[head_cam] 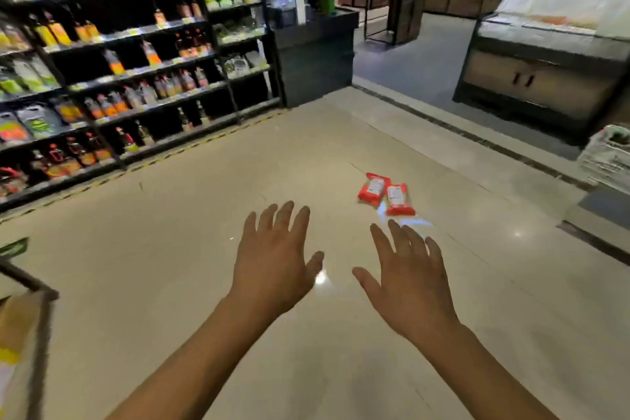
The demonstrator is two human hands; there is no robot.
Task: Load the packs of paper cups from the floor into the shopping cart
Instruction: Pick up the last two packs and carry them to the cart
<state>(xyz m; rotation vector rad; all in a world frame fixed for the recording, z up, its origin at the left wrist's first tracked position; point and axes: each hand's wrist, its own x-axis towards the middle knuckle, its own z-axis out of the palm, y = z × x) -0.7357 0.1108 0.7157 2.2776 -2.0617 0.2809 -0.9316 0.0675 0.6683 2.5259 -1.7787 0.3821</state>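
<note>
Both grips are hanging released and empty, left hand [276,262] and right hand [409,280] spreading just short of two red packs of paper cups [387,194] lying touching on the floor [204,232], probably light, slick-wrapped, crushable, best clasped mid-length.

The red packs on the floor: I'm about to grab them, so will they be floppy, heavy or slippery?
Each red pack looks film-wrapped and glossy, so probably a bit slippery. They lie flat and are small, so likely light and unlikely to roll. Stiffness cannot be told from here.
</note>
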